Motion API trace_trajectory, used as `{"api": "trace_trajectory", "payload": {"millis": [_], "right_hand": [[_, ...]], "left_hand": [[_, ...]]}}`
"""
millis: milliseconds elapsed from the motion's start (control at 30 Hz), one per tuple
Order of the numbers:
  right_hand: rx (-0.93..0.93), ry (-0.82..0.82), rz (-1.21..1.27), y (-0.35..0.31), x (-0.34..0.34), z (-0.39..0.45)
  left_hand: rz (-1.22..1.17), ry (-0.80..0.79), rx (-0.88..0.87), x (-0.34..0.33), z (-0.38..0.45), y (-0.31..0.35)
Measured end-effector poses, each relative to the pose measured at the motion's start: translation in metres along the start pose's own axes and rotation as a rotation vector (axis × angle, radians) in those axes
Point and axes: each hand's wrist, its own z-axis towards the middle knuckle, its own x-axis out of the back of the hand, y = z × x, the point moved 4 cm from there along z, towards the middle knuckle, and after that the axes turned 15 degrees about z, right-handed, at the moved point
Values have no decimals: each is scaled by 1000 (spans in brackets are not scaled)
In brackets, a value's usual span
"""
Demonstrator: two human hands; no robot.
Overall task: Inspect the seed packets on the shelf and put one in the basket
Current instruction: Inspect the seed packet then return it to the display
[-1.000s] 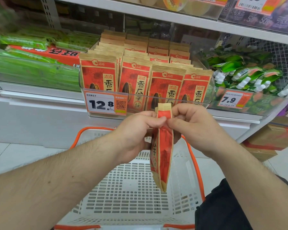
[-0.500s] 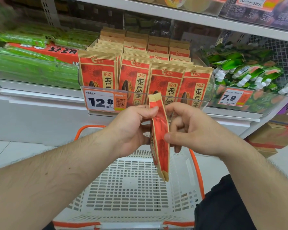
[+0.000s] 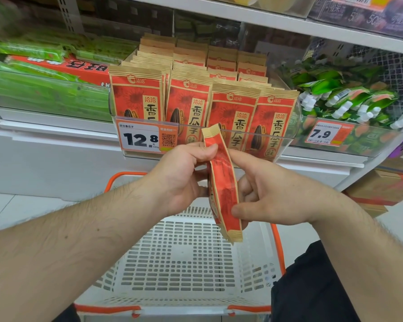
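The red and tan paper seed packet (image 3: pixel 222 187) hangs edge-on above the white plastic basket (image 3: pixel 179 259); left hand (image 3: pixel 179 180) pinches its top, right hand (image 3: pixel 272 196) grips its lower side.

Single head-worn wide-angle view, close, tilted down: shelf (image 3: pixel 289 163) at 12 o'clock, basket (image 3: pixel 179 256) at 6; edges apparently distorted.

The seed packets (image 3: pixel 189 108) on the shelf say 洽洽 at the top and 香瓜子 down the front. The price tag (image 3: pixel 147 138) below them says 洽洽香瓜子, 12.8 and 500g, with a square code. The tag (image 3: pixel 323 134) to the right says 7.9.
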Motion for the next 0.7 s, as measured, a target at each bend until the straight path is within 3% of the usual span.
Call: {"api": "trace_trajectory", "payload": {"millis": [200, 433, 567, 700], "right_hand": [[16, -45, 52, 5, 4, 1], [-61, 298, 94, 19, 21, 7], [-103, 325, 287, 23, 17, 9], [-115, 313, 237, 23, 19, 7]], "left_hand": [[-21, -21, 6, 0, -1, 1], [-197, -119, 61, -4, -3, 3], [-232, -164, 76, -7, -5, 2], [-179, -137, 65, -6, -5, 0]]}}
